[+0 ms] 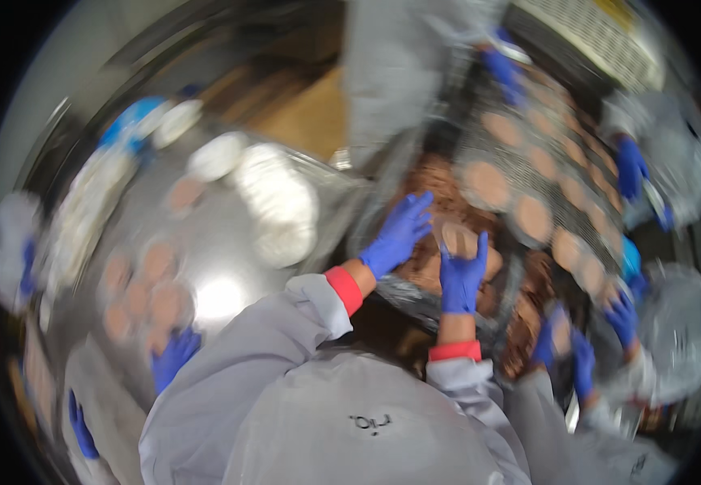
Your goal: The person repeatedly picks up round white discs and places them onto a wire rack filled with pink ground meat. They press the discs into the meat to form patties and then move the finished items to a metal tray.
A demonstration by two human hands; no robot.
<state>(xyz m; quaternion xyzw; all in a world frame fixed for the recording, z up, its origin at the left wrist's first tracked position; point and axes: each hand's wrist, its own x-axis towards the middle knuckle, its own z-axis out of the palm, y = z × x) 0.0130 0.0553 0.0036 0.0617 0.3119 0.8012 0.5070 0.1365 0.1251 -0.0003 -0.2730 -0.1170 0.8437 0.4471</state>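
Both my hands wear blue gloves and reach over a black-lined crate (pixel 403 295) of reddish-brown ground meat (pixel 431 179). My left hand (pixel 399 236) is open, its fingers stretched over the meat near the crate's left side. To its right, my right hand (pixel 463 279) has its thumb and fingers around the lower edge of a pale round meat patty (pixel 457 238). Motion blur softens the fingertips, and part of the patty's lower edge is hidden by them. More pinkish meat lies under and beside this hand.
Rows of patties (pixel 533 217) lie on a mesh surface at the right, with co-workers' gloved hands (pixel 631 166) around it. On the left, a steel table (pixel 229 218) bears patties (pixel 160 260) and white round stacks (pixel 277 206). Another person's gloved hand (pixel 176 356) touches the patties there.
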